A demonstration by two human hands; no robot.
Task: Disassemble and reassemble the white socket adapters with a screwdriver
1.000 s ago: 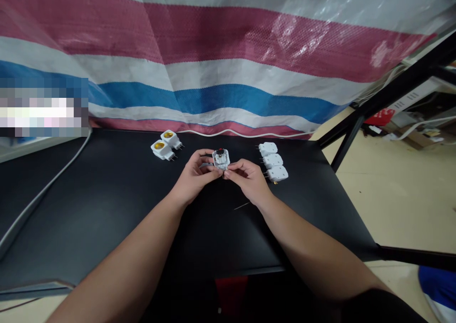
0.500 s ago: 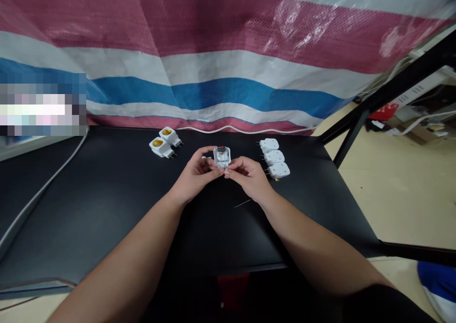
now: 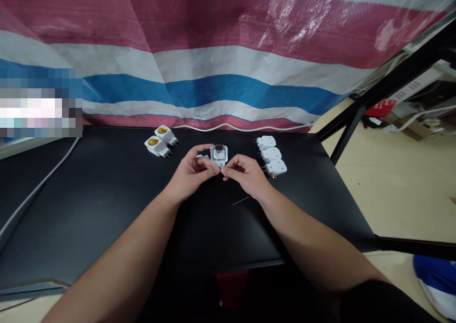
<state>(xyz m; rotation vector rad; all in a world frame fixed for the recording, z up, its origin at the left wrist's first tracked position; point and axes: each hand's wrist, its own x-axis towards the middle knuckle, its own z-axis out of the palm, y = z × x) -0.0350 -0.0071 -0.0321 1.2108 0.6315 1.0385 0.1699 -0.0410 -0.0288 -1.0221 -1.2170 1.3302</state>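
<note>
An open white plug housing (image 3: 219, 155) with small parts inside and a red bit at its top edge is held up over the black table. My left hand (image 3: 192, 172) grips its left side, index finger behind and thumb at the lower edge. The fingertips of my right hand (image 3: 242, 171) pinch at its lower right corner; any tiny part between them is too small to make out. Behind my left fingers another white piece (image 3: 202, 156) shows in part. A thin metal rod (image 3: 241, 200) lies beside my right wrist.
Two white plugs with yellow round faces (image 3: 157, 143) lie at the back left. Three white plug pieces (image 3: 271, 154) with pins stand in a row at right. A white cable (image 3: 228, 126) runs along the rear of the black table (image 3: 107, 194), before a striped sheet (image 3: 213, 90).
The view has shifted slightly. Both hands keep hold at the housing, and the fingertips of my right hand have moved only a little at its lower edge.
</note>
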